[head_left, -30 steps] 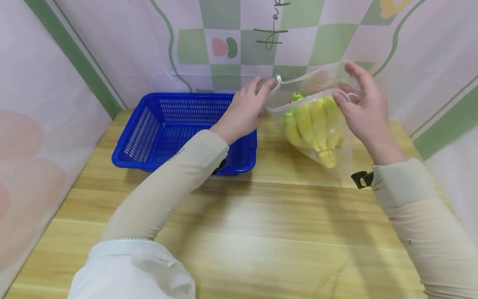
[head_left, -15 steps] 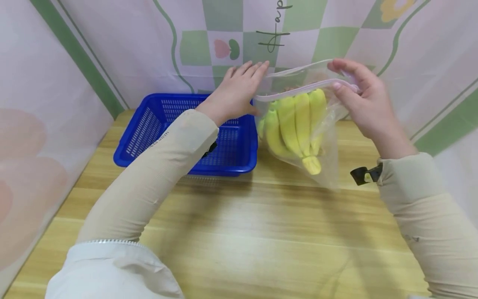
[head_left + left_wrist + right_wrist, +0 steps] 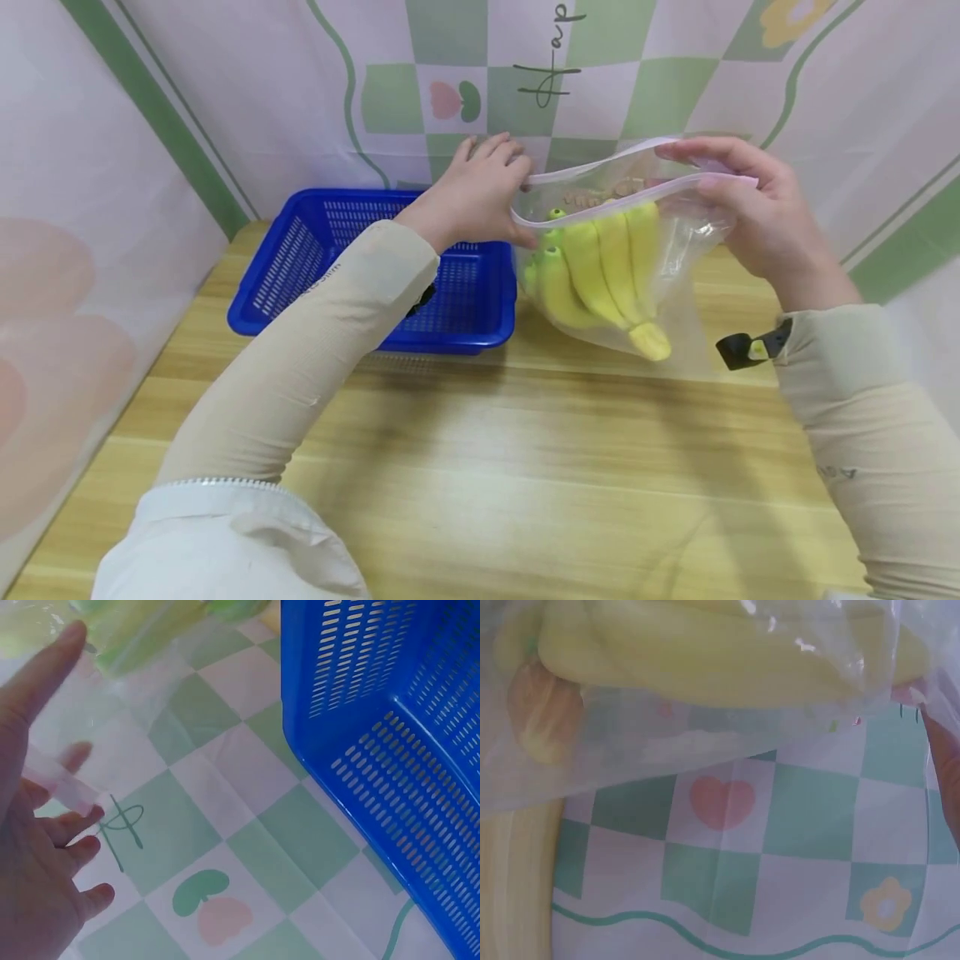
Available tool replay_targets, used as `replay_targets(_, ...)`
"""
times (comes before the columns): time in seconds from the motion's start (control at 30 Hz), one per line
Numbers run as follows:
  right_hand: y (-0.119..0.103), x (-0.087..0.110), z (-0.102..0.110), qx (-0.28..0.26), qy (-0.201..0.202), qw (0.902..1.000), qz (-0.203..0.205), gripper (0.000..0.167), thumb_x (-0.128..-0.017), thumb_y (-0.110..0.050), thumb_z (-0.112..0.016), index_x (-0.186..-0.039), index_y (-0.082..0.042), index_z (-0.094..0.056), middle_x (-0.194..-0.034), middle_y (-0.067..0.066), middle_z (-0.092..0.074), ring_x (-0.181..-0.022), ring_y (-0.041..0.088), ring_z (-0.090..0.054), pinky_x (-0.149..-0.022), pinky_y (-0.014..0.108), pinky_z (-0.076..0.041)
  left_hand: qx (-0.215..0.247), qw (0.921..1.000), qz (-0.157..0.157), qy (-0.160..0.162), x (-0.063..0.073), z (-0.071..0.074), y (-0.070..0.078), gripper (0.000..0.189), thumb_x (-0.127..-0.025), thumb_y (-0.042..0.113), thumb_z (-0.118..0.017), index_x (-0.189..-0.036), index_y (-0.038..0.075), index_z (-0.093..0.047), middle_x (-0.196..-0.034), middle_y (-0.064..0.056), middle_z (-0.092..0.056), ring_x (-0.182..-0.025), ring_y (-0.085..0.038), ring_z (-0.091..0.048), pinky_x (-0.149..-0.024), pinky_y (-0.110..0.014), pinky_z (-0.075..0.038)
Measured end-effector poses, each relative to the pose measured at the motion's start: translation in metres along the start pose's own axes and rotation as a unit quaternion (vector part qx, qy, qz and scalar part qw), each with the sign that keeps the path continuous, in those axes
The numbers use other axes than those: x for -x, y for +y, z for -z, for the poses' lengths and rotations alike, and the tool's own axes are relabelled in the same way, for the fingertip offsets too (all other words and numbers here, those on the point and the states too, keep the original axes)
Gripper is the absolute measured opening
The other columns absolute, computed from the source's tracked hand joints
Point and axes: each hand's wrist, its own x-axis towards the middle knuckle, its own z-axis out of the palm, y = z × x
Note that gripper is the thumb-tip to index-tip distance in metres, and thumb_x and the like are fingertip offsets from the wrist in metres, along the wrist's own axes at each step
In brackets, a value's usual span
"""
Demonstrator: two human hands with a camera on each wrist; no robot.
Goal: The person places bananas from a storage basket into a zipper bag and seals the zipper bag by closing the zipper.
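Observation:
A clear zip bag (image 3: 693,346) stands mouth up at the right, its pale pink rim parted. Inside lies a bunch of yellow bananas (image 3: 607,267) with green tips. My right hand (image 3: 772,217) grips the bag's right end, thumb near the front rim and fingers at the back rim. At the left end is my left hand (image 3: 480,192), thumb against the side. In the left wrist view its fingers (image 3: 71,859) are spread beside the rim strip, the thumb well apart. Through the plastic, the right wrist view shows a reddish-brown fruit-like item (image 3: 544,712) under the bananas.
A blue plastic basket (image 3: 480,337) with slotted walls stands left of the bag, partly behind my left forearm. Both are on a wooden table (image 3: 487,483). A printed curtain (image 3: 637,67) with green checks closes off the back and sides.
My left hand has drawn left and back along the rim, bringing the bag's left end nearer the basket. My right hand has shifted slightly right, stretching the mouth wider.

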Motion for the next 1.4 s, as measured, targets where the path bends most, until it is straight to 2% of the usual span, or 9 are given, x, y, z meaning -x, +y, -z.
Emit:
replay_targets(0.13,0.001,0.0,0.009,-0.072,-0.032,0.9969,0.008,0.042,-0.092,0.02,-0.03,-0.128,0.009,-0.048,-0.124,0.021,-0.062,-0.102,0.032,-0.068,-0.081,0.031,-0.057,-0.006,1.0,-0.005,0.004,-0.001,-0.002,0.003,0.064,-0.078,0.061,-0.068,-0.121,0.018,-0.051,-0.144,-0.002,-0.044,-0.142,-0.024,-0.031,-0.121,-0.054,-0.008)
replay_targets(0.3,0.002,0.001,0.015,-0.022,0.041,0.9989,-0.004,0.041,-0.09,0.02,-0.04,-0.126,0.002,-0.046,-0.114,0.015,-0.059,-0.096,0.021,-0.067,-0.079,0.024,-0.057,-0.004,1.0,0.002,-0.001,-0.001,-0.005,0.003,0.064,-0.079,0.06,-0.068,-0.124,0.017,-0.05,-0.131,-0.002,-0.052,-0.129,-0.022,-0.047,-0.119,-0.053,-0.017)
replay_targets(0.4,0.004,0.003,0.017,0.028,0.086,0.9955,-0.028,0.036,-0.089,0.017,-0.048,-0.119,-0.002,-0.049,-0.108,0.009,-0.056,-0.092,0.014,-0.062,-0.077,0.019,-0.056,-0.006,0.9999,0.008,0.003,0.001,-0.009,0.003,0.064,-0.081,0.059,-0.066,-0.122,0.014,-0.05,-0.126,-0.003,-0.053,-0.119,-0.022,-0.051,-0.114,-0.049,-0.029)
replay_targets(0.5,0.008,0.005,0.019,0.073,0.102,0.9912,-0.044,0.032,-0.089,0.015,-0.05,-0.114,-0.004,-0.05,-0.104,0.005,-0.058,-0.089,0.01,-0.061,-0.074,0.014,-0.054,-0.009,0.9998,0.017,0.01,0.002,-0.013,0.003,0.066,-0.081,0.06,-0.065,-0.124,0.013,-0.049,-0.125,-0.004,-0.053,-0.112,-0.022,-0.054,-0.107,-0.044,-0.038)
replay_targets(0.63,0.009,0.006,0.022,0.103,0.106,0.9883,-0.036,0.031,-0.088,0.015,-0.052,-0.111,-0.005,-0.054,-0.098,0.001,-0.065,-0.085,0.008,-0.062,-0.071,0.011,-0.051,-0.001,0.9995,0.028,0.012,0.002,-0.018,0.003,0.068,-0.08,0.063,-0.064,-0.125,0.014,-0.049,-0.121,-0.004,-0.054,-0.108,-0.022,-0.057,-0.103,-0.042,-0.04)
replay_targets(0.87,0.004,0.008,0.03,0.127,0.112,0.9843,-0.049,0.033,-0.087,0.012,-0.057,-0.115,-0.006,-0.056,-0.099,-0.001,-0.069,-0.09,0.006,-0.064,-0.077,0.009,-0.05,0.001,0.9992,0.031,0.025,0.001,-0.022,0.002,0.07,-0.078,0.068,-0.061,-0.118,0.012,-0.052,-0.114,-0.003,-0.057,-0.102,-0.021,-0.058,-0.096,-0.041,-0.044)
replay_targets(1.1,-0.001,0.007,0.037,0.127,0.13,0.9804,-0.076,0.036,-0.086,0.011,-0.059,-0.118,-0.007,-0.057,-0.107,-0.003,-0.068,-0.097,0.004,-0.064,-0.083,0.008,-0.049,0.011,0.9987,0.048,0.009,0.0,-0.019,0.001,0.07,-0.082,0.069,-0.056,-0.12,0.011,-0.05,-0.119,-0.005,-0.058,-0.104,-0.022,-0.058,-0.091,-0.04,-0.048)
replay_targets(1.3,-0.004,0.004,0.042,0.171,0.162,0.9677,-0.091,0.03,-0.085,0.008,-0.062,-0.109,-0.01,-0.065,-0.104,-0.008,-0.067,-0.091,0.001,-0.064,-0.077,0.005,-0.049,0.031,0.9987,0.04,0.01,0.001,-0.02,-0.002,0.063,-0.087,0.065,-0.051,-0.118,0.011,-0.052,-0.114,-0.005,-0.058,-0.098,-0.02,-0.057,-0.086,-0.038,-0.05)
replay_targets(1.4,-0.005,0.004,0.047,0.15,0.189,0.9654,-0.099,0.028,-0.083,0.008,-0.066,-0.105,-0.009,-0.066,-0.098,-0.006,-0.067,-0.086,0.002,-0.065,-0.075,0.007,-0.051,0.049,0.9982,0.033,0.009,0.0,-0.02,-0.005,0.054,-0.092,0.061,-0.045,-0.113,0.012,-0.055,-0.104,-0.002,-0.057,-0.09,-0.018,-0.053,-0.079,-0.035,-0.048)
